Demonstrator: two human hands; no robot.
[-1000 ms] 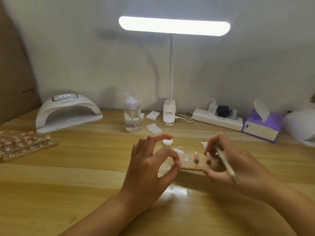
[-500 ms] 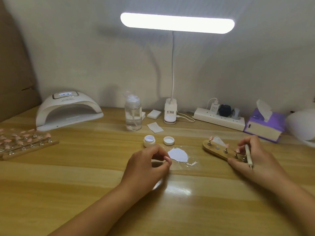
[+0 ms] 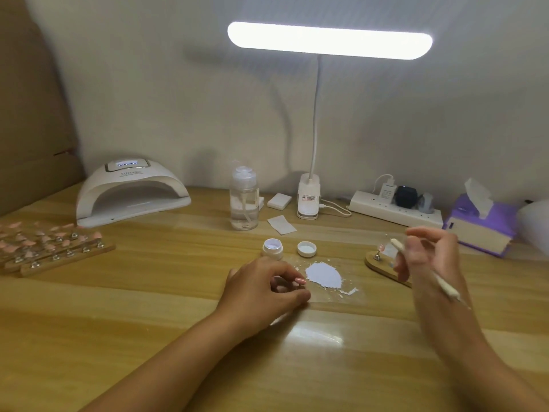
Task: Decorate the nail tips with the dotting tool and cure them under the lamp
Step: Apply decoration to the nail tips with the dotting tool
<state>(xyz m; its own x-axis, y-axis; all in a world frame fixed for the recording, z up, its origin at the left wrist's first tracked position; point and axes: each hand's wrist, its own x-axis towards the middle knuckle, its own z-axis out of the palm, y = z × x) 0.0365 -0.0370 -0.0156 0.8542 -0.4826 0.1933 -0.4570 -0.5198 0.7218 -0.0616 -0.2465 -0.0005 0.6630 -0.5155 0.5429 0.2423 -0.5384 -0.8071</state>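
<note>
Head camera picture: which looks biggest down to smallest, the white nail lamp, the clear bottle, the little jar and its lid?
1. Nail lamp
2. Clear bottle
3. Little jar
4. Lid, though it looks almost as wide as the jar, so these two are close.

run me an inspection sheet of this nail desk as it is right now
surface: wooden table, pale paint blob on a clear sheet.
job's things: dotting tool; open jar and lid; tip holder; racks of pink tips; curing lamp, display lit.
clutter: clear bottle, paper pads, tissue box.
hands: right hand grips the dotting tool; left hand rests curled beside the paint, hold unclear.
cables: white cable from desk lamp towards power strip.
surroundings: white wall, cardboard at left.
</note>
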